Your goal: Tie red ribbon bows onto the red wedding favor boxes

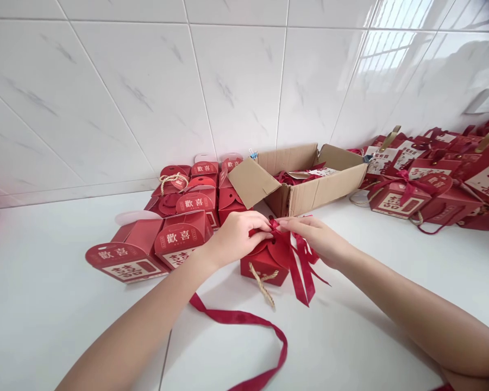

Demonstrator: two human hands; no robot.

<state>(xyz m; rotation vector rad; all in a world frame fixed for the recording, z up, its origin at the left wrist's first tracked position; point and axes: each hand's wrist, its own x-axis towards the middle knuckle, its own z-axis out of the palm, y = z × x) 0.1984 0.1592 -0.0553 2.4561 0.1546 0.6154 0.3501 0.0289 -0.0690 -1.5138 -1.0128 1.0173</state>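
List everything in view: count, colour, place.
Centre gift box: 1, red, under both hands
Box ribbon: strands uncounted, dark red, at that box's top
Rope cord: 1, tan, box front
Loose ribbon: 1, dark red, table foreground
Front-left gift boxes: 2, red, left of hands
Back-left gift boxes: several overlapping, red, near wall
Carton: 1, brown, behind centre box, red and white items inside
Right-side gift packages: many, red, far right
Table: 1, white, underneath
Tiled wall: 1, white with grey marks, behind
Left hand: 1, bare, fingers at box ribbon
Right hand: 1, bare, fingers at box ribbon
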